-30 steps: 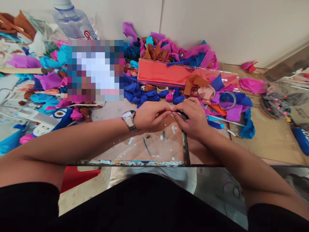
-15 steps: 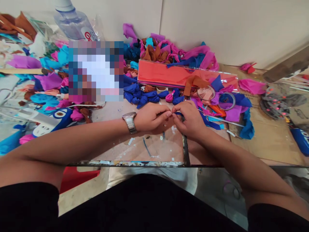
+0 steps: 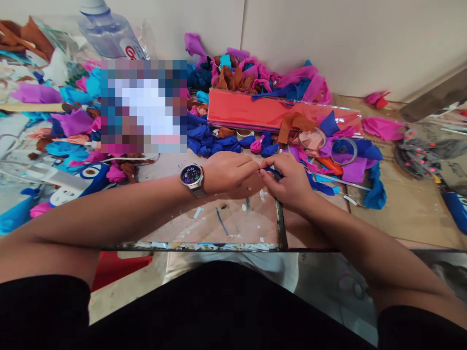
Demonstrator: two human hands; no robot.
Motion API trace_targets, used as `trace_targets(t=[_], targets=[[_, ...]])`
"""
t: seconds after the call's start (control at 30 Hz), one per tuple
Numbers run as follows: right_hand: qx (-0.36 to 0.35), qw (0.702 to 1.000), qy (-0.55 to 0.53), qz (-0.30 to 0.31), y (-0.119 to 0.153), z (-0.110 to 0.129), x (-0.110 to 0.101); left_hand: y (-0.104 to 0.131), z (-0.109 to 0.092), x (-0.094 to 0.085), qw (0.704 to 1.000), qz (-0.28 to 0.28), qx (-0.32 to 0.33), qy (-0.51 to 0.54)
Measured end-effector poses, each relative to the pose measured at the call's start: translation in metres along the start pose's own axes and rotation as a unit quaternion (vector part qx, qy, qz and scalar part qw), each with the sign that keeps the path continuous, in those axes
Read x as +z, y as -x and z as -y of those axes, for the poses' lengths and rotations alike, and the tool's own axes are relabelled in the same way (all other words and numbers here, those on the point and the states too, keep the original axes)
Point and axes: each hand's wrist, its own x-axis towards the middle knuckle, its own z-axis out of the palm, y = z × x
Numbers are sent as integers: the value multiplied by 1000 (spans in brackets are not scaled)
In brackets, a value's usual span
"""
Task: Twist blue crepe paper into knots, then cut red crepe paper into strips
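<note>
My left hand, with a watch on its wrist, is turned palm down with its fingertips pinched together. They meet the fingertips of my right hand above the worktable. Between the thumb and forefinger of my right hand runs a dark blue fabric strip; most of it is hidden by the fingers. What the left fingertips pinch is too small to make out, though they are right at the strip's end. Just behind the hands lie several knotted blue fabric pieces.
A flat red pack in clear plastic lies behind the hands. Tape rolls and coloured scraps sit to the right, beside cardboard. A power strip, a large bottle and more scraps occupy the left.
My left wrist has rolled, so the watch face now points up and the thumb has gone out of sight under the fingers. My right hand stays nearly in place.
</note>
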Motion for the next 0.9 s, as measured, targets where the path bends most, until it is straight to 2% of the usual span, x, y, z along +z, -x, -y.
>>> trace_targets(t=[0.07, 0.1, 0.17, 0.23, 0.27, 0.33, 0.4, 0.47, 0.53, 0.57, 0.6, 0.67, 0.73, 0.77, 0.83, 0.9], targets=[[31, 999, -30, 1, 0, 2, 1, 0, 1, -3, 999, 8, 38, -26], [38, 999, -39, 0, 1, 2, 2, 0, 1, -3, 999, 5, 36, -21], [29, 999, -36, -7, 1, 2, 2, -1, -2, -2, 1000, -11, -7, 27], [-10, 1000, -11, -17, 2, 0, 2, -1, -8, 0, 987, -23, -87, 132], [-29, 999, 6, -20, 2, -1, 2, -2, -10, 0, 971, -18, -131, 201], [-56, 997, 41, -22, 1, -2, 0, -5, -15, 0, 916, 14, -203, 346], [-73, 995, 66, -29, -1, -2, -4, -8, -18, -3, 846, 54, -250, 467], [-81, 993, 79, -34, -2, -1, -7, -10, -18, -4, 792, 82, -276, 538], [-81, 993, 82, -35, -3, 0, -8, -10, -17, -4, 777, 91, -283, 555], [-78, 993, 80, -33, -3, 0, -8, -10, -16, -2, 787, 88, -279, 544], [-74, 994, 78, -29, -3, 0, -8, -9, -15, -1, 809, 77, -268, 518], [-66, 995, 69, -21, -3, -2, -6, -5, -11, 3, 880, 41, -231, 412], [-53, 997, 50, -10, -1, -3, -4, -2, -7, 5, 954, 10, -163, 251], [-43, 998, 35, -7, -1, -3, -3, -1, -6, 5, 978, 6, -119, 168], [-13, 1000, 0, -5, 0, -3, -1, 0, -2, 1, 999, 14, -28, 45], [22, 999, -36, -6, 1, 0, 0, 0, 0, -4, 999, 13, 34, -13]])
